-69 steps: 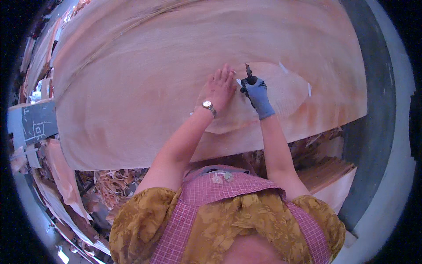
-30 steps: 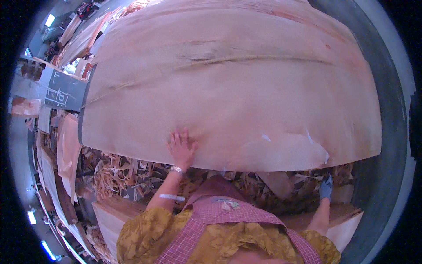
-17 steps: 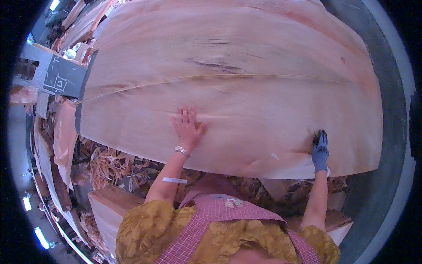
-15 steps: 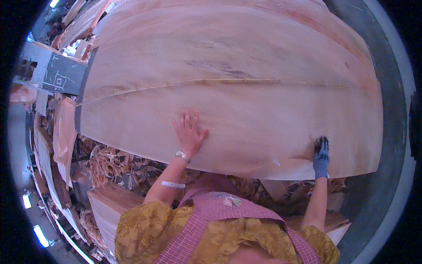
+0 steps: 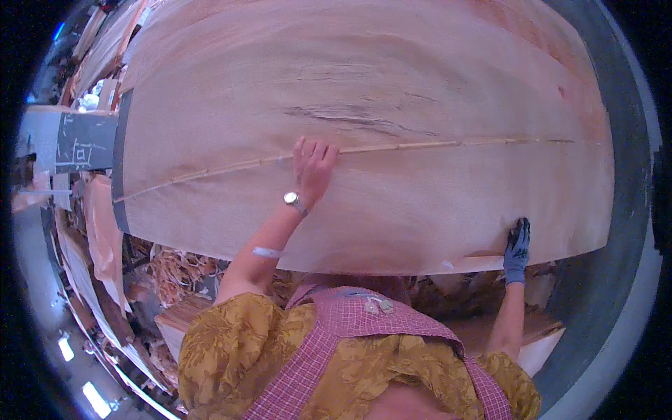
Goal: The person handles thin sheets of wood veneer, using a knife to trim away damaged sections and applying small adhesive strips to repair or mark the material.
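Note:
A broad, pale wood veneer sheet (image 5: 406, 210) lies spread before me, with dark grain marks near its middle. Across it runs a long, thin, jointed stick that looks like bamboo (image 5: 427, 145), curving slightly from the left edge towards the right. My bare left hand (image 5: 315, 169), with a watch at the wrist, has its fingers curled over this stick left of the middle. My right hand (image 5: 517, 250), in a grey-blue glove with dark fingertips, rests flat on the sheet by its near right edge, beside a small split.
Curled wood shavings (image 5: 175, 274) and a stack of veneer (image 5: 183, 318) lie below the near edge. At left a dark board with chalk marks (image 5: 85, 143) adjoins the sheet. A dark grey surface (image 5: 623, 175) borders the right side.
My left hand has gone from lying spread on the sheet to the stick farther away, and its fingers have closed over it. My right hand stays by the near right edge.

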The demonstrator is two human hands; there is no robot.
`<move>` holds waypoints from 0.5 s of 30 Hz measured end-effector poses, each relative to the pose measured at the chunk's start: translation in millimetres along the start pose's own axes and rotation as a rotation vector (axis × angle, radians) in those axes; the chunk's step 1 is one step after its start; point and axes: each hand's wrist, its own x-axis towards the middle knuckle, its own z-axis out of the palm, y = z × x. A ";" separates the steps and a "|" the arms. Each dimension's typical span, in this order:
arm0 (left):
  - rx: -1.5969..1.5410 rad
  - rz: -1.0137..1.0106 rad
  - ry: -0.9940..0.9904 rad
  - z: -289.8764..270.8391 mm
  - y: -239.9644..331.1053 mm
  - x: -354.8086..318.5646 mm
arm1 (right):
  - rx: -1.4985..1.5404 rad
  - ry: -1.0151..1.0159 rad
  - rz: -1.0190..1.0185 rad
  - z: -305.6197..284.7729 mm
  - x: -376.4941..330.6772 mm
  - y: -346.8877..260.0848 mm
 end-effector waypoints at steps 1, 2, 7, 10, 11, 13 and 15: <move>-0.039 0.031 0.011 -7.9 8.4 -7.7 | 0.009 0.027 -0.032 0.9 -1.6 6.2; -0.084 0.073 0.019 -13.4 18.0 -16.8 | 0.015 0.056 -0.052 2.9 -7.3 12.4; -0.016 0.028 -0.264 -28.7 60.3 -45.5 | 0.148 0.122 0.078 -36.5 5.2 -3.9; -0.047 0.140 -0.220 -38.7 126.1 -8.1 | 0.124 0.387 0.329 -30.5 -48.7 13.1; -0.099 0.228 -0.272 -34.3 159.5 4.0 | 0.146 0.481 0.425 -23.4 -74.4 21.4; -0.202 0.434 -0.341 -15.4 233.9 22.4 | 0.354 0.769 0.634 32.5 -151.2 36.4; -0.291 0.653 -0.365 13.1 316.3 38.2 | 0.331 0.727 0.965 119.0 -244.8 38.8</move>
